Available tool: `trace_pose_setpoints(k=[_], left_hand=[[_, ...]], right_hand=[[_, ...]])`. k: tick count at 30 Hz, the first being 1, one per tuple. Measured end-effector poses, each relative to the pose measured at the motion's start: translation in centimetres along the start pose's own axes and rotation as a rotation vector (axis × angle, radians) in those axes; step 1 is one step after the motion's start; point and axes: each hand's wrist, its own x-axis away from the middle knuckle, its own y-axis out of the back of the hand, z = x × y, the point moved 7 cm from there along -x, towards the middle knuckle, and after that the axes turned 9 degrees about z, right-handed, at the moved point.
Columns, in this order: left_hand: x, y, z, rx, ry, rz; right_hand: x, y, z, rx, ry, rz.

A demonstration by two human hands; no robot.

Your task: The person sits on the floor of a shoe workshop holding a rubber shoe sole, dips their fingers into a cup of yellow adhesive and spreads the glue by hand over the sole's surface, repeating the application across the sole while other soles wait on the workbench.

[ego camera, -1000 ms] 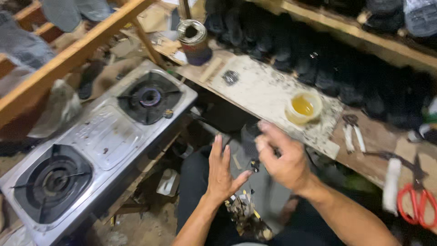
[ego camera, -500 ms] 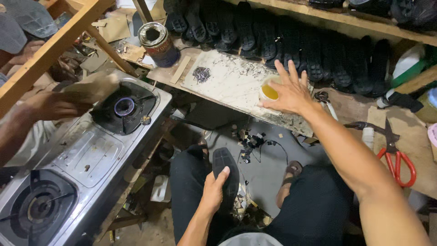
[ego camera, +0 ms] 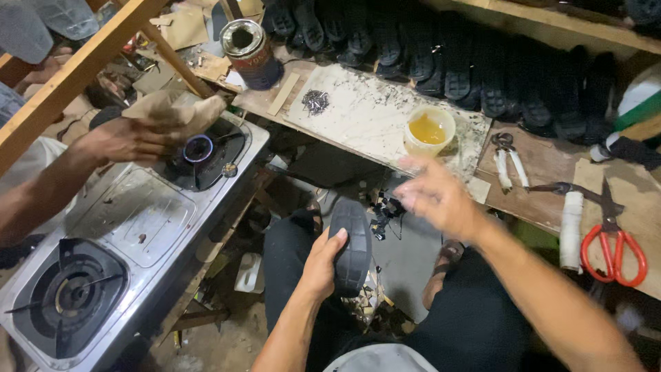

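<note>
Here, the left hand (ego camera: 322,265) wraps a black shoe sole (ego camera: 351,242) while the blurred right hand (ego camera: 434,196), fingers spread and empty, hovers near the yellow glue cup (ego camera: 430,129) on the table (ego camera: 372,114).

Dim, warm light falls from above onto the pale board (ego camera: 372,114). The floor lies in deep shadow. The right hand (ego camera: 437,196) is smeared by motion blur. The stove (ego camera: 138,220) shows soft glare; straight edges seem slightly bowed near the corners.

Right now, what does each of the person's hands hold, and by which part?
Left hand grips the black shoe sole by its lower end; right hand holds nothing.
</note>
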Motion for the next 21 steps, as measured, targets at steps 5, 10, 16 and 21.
trace_pose_setpoints(k=[5,10,16,21], left_hand=[[0.2,-1.5,-1.3,0.079,0.035,0.016],[1.2,-3.1,-1.6,0.058,0.073,0.108],[2.2,-4.0,-1.2,-0.072,0.100,0.214],[1.6,-3.0,-1.6,0.049,-0.068,0.104]], right_hand=[[5.3,-8.3,5.8,0.598,0.603,-0.061],[4.5,-6.5,5.9,0.657,0.610,-0.183],[4.1,-5.5,5.6,0.552,0.560,-0.157],[5.0,-8.4,4.5,0.241,0.534,-0.040]])
